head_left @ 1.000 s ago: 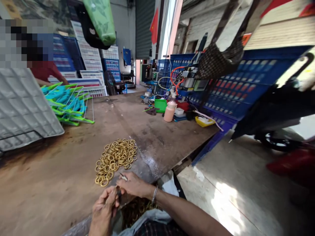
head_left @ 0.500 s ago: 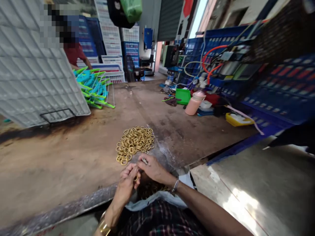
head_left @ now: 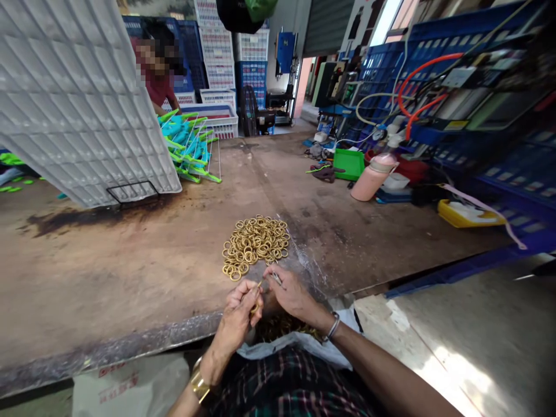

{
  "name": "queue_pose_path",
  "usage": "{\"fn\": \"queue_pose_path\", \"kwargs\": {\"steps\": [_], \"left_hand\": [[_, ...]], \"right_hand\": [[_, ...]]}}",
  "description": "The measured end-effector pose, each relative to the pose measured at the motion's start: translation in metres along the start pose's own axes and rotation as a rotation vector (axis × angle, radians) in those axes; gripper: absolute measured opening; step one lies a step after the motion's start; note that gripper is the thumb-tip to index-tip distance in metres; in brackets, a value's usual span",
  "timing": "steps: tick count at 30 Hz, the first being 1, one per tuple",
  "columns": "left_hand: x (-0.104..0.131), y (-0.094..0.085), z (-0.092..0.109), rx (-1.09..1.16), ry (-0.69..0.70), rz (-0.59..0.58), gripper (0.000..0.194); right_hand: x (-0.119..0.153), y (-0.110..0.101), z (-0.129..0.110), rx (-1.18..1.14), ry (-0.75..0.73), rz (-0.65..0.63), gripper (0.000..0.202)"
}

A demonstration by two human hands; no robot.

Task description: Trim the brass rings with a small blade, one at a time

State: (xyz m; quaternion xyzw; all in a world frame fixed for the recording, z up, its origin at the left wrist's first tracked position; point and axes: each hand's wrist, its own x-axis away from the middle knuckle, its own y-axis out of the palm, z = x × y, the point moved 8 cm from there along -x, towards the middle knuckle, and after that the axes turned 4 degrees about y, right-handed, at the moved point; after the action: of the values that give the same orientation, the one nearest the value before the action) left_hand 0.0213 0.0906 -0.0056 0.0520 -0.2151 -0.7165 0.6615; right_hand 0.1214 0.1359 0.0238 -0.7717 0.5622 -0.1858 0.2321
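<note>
My left hand is closed on a brass-coloured ring, and a thin golden edge also shows at its fingertips. My right hand is closed around a small grey metal tool, mostly hidden by the fingers; its kind is unclear. The fingertips of both hands are close together, just above the table's near edge. Beyond them lies a heap of brass-coloured rings on the wooden table. Below the hands, an open white bag on my lap holds more dark and golden pieces.
A tall white ribbed panel leans at the left, beside green and blue plastic hangers. A person is behind it. At the right stand a pink bottle, a green tray and a yellow dish.
The camera view has shifted, so the scene sits further right and slightly lower at the left. My fingertips have parted slightly, with a golden edge now showing between them.
</note>
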Motion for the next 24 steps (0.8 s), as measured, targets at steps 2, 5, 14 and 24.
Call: {"fn": "queue_pose_path", "kwargs": {"steps": [2, 5, 14, 24], "left_hand": [[-0.001, -0.001, 0.003, -0.034, 0.032, 0.014, 0.025], [-0.003, 0.0, 0.006, -0.092, 0.072, 0.006, 0.026], [-0.002, -0.001, 0.003, -0.143, 0.072, 0.027, 0.026], [0.003, -0.003, 0.002, -0.204, 0.045, 0.041, 0.029]], "right_hand": [[0.004, 0.005, -0.004, 0.177, -0.083, -0.036, 0.012], [0.008, 0.014, -0.007, 0.387, -0.16, -0.073, 0.017], [0.009, 0.017, -0.008, 0.54, -0.106, -0.112, 0.014], [0.009, 0.019, -0.003, 0.632, -0.015, -0.154, 0.021]]}}
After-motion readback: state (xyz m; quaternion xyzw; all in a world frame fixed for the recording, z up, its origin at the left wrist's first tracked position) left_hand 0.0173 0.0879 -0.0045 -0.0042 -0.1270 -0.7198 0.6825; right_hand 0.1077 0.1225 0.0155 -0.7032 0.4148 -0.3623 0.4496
